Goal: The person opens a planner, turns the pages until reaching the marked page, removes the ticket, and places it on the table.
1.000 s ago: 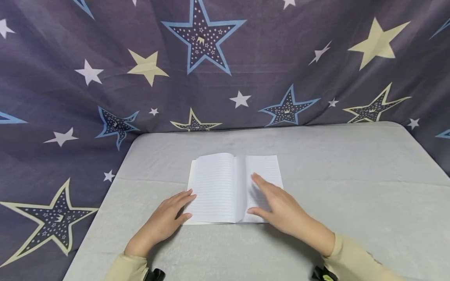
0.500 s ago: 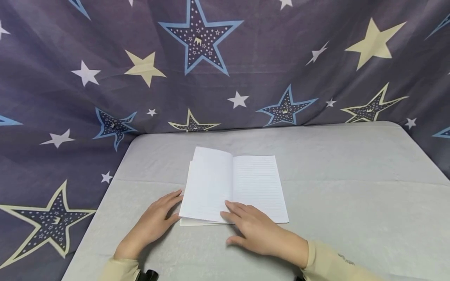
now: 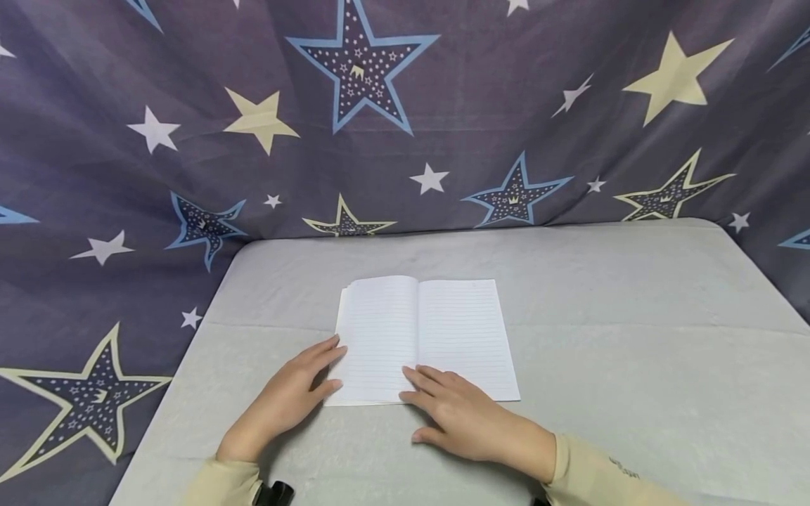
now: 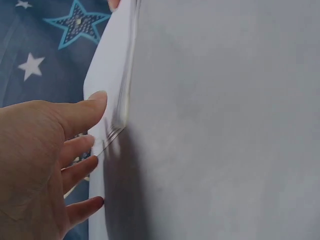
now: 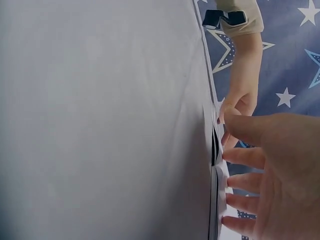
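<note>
A lined notebook (image 3: 465, 323) lies open on the grey-covered table, its left page slightly curved near the spine. My left hand (image 3: 285, 393) is at the notebook's lower left edge, with thumb and fingertips at the page's side. In the left wrist view its thumb (image 4: 90, 112) lies over the white page and the other fingers are spread apart. My right hand (image 3: 465, 418) rests at the bottom of the notebook by the spine, its fingertips on the pages. The right wrist view has its fingers (image 5: 245, 180) loosely extended along the notebook's near edge.
A light grey cloth covers the table (image 3: 633, 351). Behind and to the left hangs a dark curtain (image 3: 481, 105) printed with stars. Each forearm wears a beige sleeve (image 3: 607, 471), and a black strap (image 5: 225, 19) circles the left wrist.
My right hand has moved left and down from the right page to the spine. A page has turned over to the left and settled flat. The left hand has shifted slightly.
</note>
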Motion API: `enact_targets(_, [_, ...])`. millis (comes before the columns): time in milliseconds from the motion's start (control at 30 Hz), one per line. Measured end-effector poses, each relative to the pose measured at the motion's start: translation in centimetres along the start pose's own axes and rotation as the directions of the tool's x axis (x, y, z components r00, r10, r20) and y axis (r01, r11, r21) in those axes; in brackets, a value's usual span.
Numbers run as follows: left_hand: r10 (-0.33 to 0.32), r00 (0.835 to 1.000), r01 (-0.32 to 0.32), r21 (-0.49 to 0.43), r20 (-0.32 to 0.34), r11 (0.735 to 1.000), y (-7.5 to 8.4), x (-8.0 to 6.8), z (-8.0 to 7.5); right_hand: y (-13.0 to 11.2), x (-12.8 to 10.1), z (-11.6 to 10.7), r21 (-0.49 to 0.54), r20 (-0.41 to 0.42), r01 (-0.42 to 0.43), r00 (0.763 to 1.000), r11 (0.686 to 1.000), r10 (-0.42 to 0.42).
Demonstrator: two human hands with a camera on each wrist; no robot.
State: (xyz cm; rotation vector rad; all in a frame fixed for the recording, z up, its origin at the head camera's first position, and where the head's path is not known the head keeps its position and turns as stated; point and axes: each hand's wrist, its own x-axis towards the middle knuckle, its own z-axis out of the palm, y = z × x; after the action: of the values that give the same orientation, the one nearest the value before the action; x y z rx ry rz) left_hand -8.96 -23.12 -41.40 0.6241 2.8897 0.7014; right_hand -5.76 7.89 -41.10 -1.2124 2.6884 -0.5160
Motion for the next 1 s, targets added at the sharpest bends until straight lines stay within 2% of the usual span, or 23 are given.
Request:
enact_targets(100, [0.034, 0.999, -0.033, 0.027, -0.001, 0.999, 0.1, 0.2, 0.4, 0.3, -0.2, -0.3, 0.036, -0.003, 0.014, 1.000, 0.999, -0.014])
enact_targets(200, [0.052, 0.999, -0.052, 0.050, -0.007, 0.997, 0.2, 0.2, 0.6, 0.8, -0.7, -0.9, 0.076, -0.039, 0.039, 0.999, 0.996, -0.036])
enact_targets(367, [0.051, 0.999, -0.051, 0.053, 0.001, 0.997, 0.2, 0.1, 0.8, 2.7, -1.8, -2.1, 0.109, -0.117, 0.046, 0.993, 0.993, -0.033])
enact_targets(533, [0.043, 0.999, -0.043, 0.046, 0.009, 0.998, 0.1, 0.1, 0.8, 5.3, -3.3, -2.9, 0.100, -0.158, 0.007, 0.987, 0.995, 0.009])
enact_targets(733, [0.041, 0.999, -0.042, 0.041, 0.017, 0.998, 0.3, 0.1, 0.7, 8.4, -4.9, -3.7, 0.136, -0.145, -0.083, 0.984, 0.987, 0.103])
enact_targets(1000, [0.033, 0.999, -0.034, 0.038, 0.024, 0.999, 0.6, 0.1, 0.5, 10.7, -5.9, -4.2, 0.134, -0.067, -0.126, 0.989, 0.983, 0.135])
